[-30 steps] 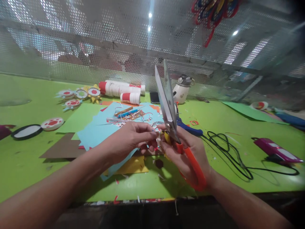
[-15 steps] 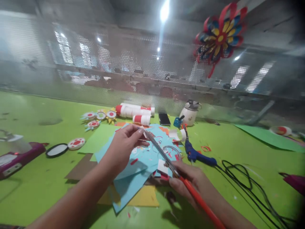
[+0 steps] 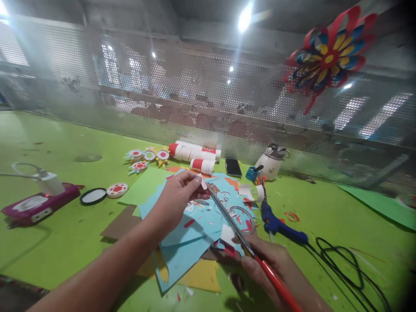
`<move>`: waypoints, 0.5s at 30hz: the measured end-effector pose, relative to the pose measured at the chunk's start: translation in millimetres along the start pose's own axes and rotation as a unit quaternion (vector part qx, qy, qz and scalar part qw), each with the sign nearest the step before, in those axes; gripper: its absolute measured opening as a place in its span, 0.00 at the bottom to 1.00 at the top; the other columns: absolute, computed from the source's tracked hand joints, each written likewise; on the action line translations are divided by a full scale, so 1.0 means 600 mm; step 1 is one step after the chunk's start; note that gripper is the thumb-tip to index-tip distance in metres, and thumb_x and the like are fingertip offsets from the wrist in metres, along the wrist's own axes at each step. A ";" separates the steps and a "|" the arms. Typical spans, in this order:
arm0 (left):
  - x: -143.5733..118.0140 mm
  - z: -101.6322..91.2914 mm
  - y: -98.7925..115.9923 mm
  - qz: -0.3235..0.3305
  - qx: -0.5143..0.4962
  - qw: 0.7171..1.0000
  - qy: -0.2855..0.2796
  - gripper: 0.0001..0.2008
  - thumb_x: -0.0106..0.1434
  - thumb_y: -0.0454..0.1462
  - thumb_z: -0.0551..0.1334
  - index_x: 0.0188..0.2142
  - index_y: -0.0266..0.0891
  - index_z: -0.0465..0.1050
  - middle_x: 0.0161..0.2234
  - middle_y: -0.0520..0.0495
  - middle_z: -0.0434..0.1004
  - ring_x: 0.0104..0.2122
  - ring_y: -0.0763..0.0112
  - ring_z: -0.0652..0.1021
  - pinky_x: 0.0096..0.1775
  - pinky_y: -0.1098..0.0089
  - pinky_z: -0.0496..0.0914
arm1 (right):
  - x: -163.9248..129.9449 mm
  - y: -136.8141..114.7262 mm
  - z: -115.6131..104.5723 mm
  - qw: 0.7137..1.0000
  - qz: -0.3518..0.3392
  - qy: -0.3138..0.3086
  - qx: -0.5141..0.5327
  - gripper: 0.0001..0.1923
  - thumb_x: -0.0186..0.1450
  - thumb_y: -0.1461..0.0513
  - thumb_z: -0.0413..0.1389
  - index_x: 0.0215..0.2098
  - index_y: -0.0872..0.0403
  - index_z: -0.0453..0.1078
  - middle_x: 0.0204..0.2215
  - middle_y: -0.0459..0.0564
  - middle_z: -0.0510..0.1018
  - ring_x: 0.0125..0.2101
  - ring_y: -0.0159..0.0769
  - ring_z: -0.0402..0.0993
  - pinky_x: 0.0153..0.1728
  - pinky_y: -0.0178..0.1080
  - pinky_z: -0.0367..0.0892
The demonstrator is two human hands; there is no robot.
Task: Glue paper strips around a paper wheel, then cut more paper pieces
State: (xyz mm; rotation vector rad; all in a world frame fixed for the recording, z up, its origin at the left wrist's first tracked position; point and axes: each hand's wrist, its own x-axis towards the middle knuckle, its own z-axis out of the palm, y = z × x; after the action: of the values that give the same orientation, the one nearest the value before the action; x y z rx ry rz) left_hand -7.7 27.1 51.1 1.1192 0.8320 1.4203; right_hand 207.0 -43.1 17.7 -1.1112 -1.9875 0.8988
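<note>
Between the thumb and fingers of my left hand (image 3: 177, 195) is a small white paper piece (image 3: 203, 182). My right hand (image 3: 269, 264) grips scissors with red handles (image 3: 276, 281). Their long blades (image 3: 225, 212) point up and left, with the tips close to the paper piece; I cannot tell whether the tips touch it. Beneath both hands lie stacked light-blue paper sheets (image 3: 182, 236), strewn with small red and white scraps. A larger white scrap (image 3: 228, 234) lies by the scissors.
Behind are red-and-white paper cups (image 3: 202, 166), a phone (image 3: 233, 167) and a white jug (image 3: 270, 162). At right lies a blue glue gun (image 3: 282, 227) with its black cord (image 3: 344, 264). A purple power strip (image 3: 42, 206) and decorated discs (image 3: 117, 190) are at left.
The view has shifted, so the table's contents appear farther right. Both hands keep their holds, and the paper piece stays by the scissor tips.
</note>
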 end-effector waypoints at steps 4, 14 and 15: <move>0.000 0.002 0.002 -0.005 0.007 1.000 0.009 0.07 0.59 0.36 0.63 0.27 0.35 0.69 0.26 0.48 0.75 0.26 0.72 0.77 0.35 0.68 0.73 | -0.002 -0.002 0.000 0.999 0.021 -0.012 -0.025 0.19 0.65 0.48 0.50 0.35 0.53 0.73 0.21 0.48 0.76 0.21 0.35 0.69 0.21 0.34 0.61; -0.004 0.002 0.004 -0.001 0.010 1.000 0.000 0.08 0.59 0.36 0.62 0.27 0.34 0.68 0.26 0.47 0.75 0.26 0.72 0.77 0.36 0.67 0.73 | -0.003 -0.003 -0.001 1.000 -0.004 -0.010 -0.024 0.18 0.66 0.49 0.49 0.38 0.52 0.74 0.24 0.50 0.78 0.25 0.38 0.73 0.21 0.33 0.61; -0.003 0.002 0.004 0.000 0.010 1.000 0.000 0.08 0.59 0.36 0.62 0.27 0.34 0.68 0.26 0.47 0.75 0.26 0.72 0.76 0.36 0.67 0.73 | -0.003 -0.002 -0.002 0.999 -0.009 -0.008 -0.033 0.18 0.66 0.50 0.50 0.38 0.52 0.75 0.27 0.51 0.80 0.26 0.39 0.74 0.21 0.33 0.62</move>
State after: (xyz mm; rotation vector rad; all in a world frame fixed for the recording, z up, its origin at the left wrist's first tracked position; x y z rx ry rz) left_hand -7.4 24.6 53.2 1.1339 0.8479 1.4144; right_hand 208.3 -45.1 18.6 -1.1229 -2.0494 0.8402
